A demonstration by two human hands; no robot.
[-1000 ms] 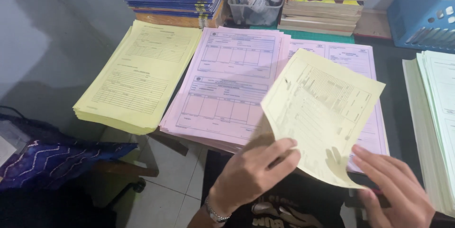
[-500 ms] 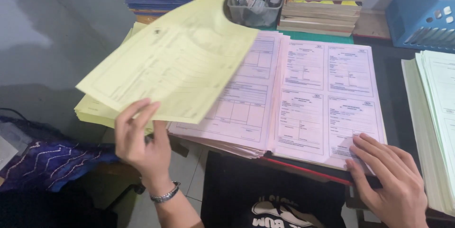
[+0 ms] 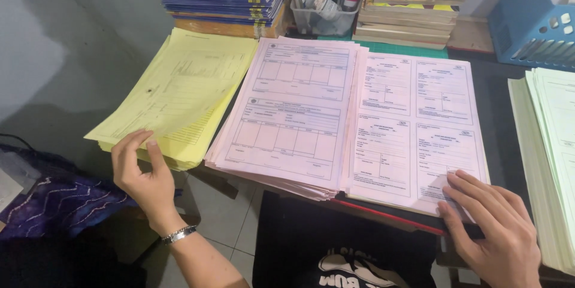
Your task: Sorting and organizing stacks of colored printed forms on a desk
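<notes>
Resting spread fingers on the yellow stack (image 3: 179, 93), the left hand (image 3: 141, 174) mirrors the right hand (image 3: 488, 228) on the pink stack (image 3: 413, 126).

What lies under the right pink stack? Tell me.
Under the right pink stack a red edge and something black peek out at the front; the rest is covered.

Single head-worn view, looking steeply down and forward, close over paper stacks (image 3: 299, 108) at desk edge
</notes>
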